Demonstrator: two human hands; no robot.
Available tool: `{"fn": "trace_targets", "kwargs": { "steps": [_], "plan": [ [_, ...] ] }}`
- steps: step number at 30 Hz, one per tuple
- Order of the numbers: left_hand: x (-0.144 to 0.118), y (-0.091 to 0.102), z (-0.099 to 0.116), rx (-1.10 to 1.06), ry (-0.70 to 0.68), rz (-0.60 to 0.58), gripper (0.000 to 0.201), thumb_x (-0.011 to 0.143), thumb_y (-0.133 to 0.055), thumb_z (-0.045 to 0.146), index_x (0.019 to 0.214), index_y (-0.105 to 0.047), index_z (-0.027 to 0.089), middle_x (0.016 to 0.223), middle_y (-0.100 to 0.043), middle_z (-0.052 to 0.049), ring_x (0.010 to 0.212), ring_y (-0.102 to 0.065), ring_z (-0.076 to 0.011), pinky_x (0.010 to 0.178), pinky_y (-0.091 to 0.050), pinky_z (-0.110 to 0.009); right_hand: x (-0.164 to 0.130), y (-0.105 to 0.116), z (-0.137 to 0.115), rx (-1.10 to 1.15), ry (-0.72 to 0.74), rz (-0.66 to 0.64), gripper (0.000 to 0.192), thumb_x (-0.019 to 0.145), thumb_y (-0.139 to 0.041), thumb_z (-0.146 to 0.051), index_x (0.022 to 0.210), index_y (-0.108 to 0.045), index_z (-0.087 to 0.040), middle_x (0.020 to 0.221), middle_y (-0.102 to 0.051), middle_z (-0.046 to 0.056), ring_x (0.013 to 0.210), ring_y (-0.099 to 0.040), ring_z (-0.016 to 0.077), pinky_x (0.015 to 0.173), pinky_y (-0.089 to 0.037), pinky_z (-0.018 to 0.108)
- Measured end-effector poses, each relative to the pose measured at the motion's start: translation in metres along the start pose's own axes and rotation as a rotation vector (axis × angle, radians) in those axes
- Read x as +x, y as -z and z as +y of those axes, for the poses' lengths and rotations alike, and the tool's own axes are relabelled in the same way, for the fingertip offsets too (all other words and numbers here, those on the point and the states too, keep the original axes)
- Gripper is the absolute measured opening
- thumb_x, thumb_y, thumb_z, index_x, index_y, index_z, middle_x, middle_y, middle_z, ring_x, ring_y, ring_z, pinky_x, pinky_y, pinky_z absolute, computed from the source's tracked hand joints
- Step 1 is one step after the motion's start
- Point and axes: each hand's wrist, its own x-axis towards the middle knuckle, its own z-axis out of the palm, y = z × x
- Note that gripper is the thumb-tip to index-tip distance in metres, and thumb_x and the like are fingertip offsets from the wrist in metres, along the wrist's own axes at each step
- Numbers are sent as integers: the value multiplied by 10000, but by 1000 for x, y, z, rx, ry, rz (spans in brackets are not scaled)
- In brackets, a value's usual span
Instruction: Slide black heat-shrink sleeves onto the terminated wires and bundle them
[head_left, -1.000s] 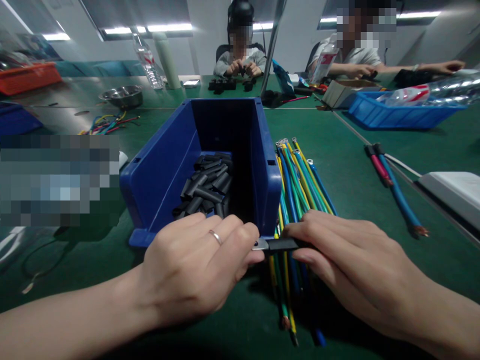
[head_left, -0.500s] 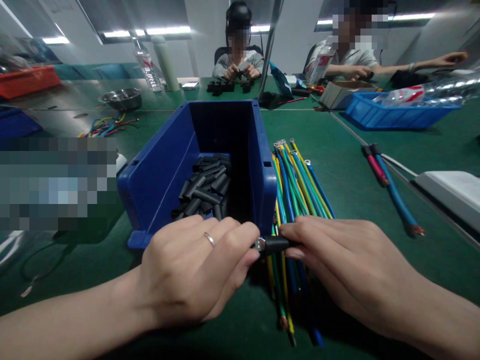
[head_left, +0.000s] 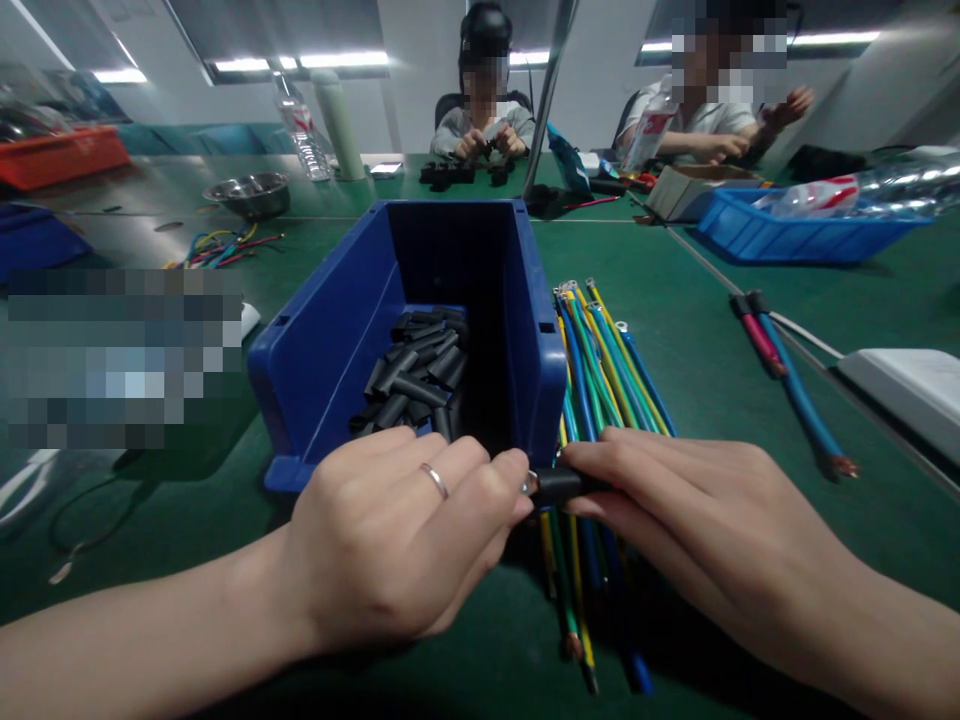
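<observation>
Both hands meet just in front of the blue bin (head_left: 337, 330), and the piece between them is a wire with a short black sleeve (head_left: 561, 485) pushed over its end. The left hand (head_left: 397, 540), a ring on one finger, has its fingers curled shut around the tip, where a bit of silver metal lug (head_left: 529, 484) peeks out beside the thumb. The right hand (head_left: 697, 520) pinches the sleeve from the other side, fingers closed along it, directly over the near end of the bundle of wires (head_left: 600, 370). By the look of it the sleeve is nearly seated against the lug, so this one wire seems close to finished, though I cannot tell whether the sleeve has reached its final spot. Plenty looks left: the bundle on the green table (head_left: 712, 330) holds perhaps a dozen or more yellow, green and blue wires, too tightly packed to count exactly, and none of their far ends shows a black sleeve. The bin holds a heap of loose black sleeves (head_left: 416, 375), easily twenty or more. Off to the right lie two separate cables (head_left: 780, 370), one red, one blue. Across the table two other people work with their own hands, and a second blue tray (head_left: 795, 232) sits near them.
</observation>
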Motion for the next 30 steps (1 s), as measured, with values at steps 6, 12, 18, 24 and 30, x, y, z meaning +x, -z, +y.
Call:
{"fn": "trace_targets", "kwargs": {
  "steps": [6,12,18,24,30],
  "plan": [
    [0,0,0,-10,2,-8,113,977,-461,155,1017,-553,103,728,-718,-56,598,-685,-150,520,-479,-260,-1,3,-1,-1,19,-2,223,1042,-348,-261,999,-548,-174,737,-626,-5,592,-590,116,519,-414,231],
    [3,3,0,-20,0,-38,84,975,-467,144,999,-543,118,735,-727,-54,565,-683,-154,479,-469,-270,-2,4,0,-33,46,20,199,1040,-361,-251,1016,-543,-174,732,-623,-10,571,-580,115,506,-394,242],
    [2,4,2,-6,-16,-43,89,960,-493,142,1016,-555,113,724,-726,-49,548,-683,-162,460,-463,-279,-2,3,1,-14,62,33,164,1035,-384,-236,1029,-538,-180,761,-645,-12,610,-614,109,524,-401,241],
    [2,5,0,-19,-11,-45,91,962,-493,154,1019,-556,119,756,-738,-53,591,-705,-166,478,-473,-280,-4,2,2,-17,70,38,172,1042,-367,-235,1036,-532,-187,745,-635,-24,586,-596,96,508,-378,241],
    [1,5,0,-31,3,-46,91,956,-491,139,1012,-559,115,731,-719,-41,591,-684,-155,499,-457,-272,-7,1,2,-59,65,64,172,1045,-369,-237,1081,-533,-203,781,-669,-21,610,-605,94,526,-367,252]
  ]
}}
